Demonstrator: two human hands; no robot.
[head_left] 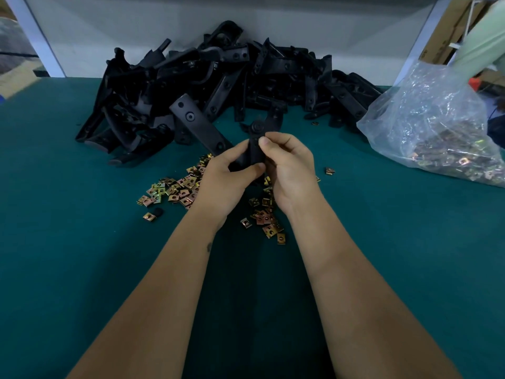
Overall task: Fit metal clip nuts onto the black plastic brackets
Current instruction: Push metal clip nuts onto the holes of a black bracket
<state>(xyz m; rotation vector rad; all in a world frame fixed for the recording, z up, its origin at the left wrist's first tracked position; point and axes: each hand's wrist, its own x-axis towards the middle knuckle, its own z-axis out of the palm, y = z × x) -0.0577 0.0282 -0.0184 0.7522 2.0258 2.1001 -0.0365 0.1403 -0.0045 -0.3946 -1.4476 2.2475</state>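
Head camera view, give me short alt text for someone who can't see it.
Both hands, left hand and right hand, grip one black plastic bracket above loose metal clip nuts scattered on a green table. Behind lies a pile of black brackets; a clear bag of clip nuts sits at right.

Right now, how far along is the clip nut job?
Done: no finished brackets can be told apart. In hand: both hands, left and right, grip one bracket. Left: the bracket pile, loose nuts and a bag of more.
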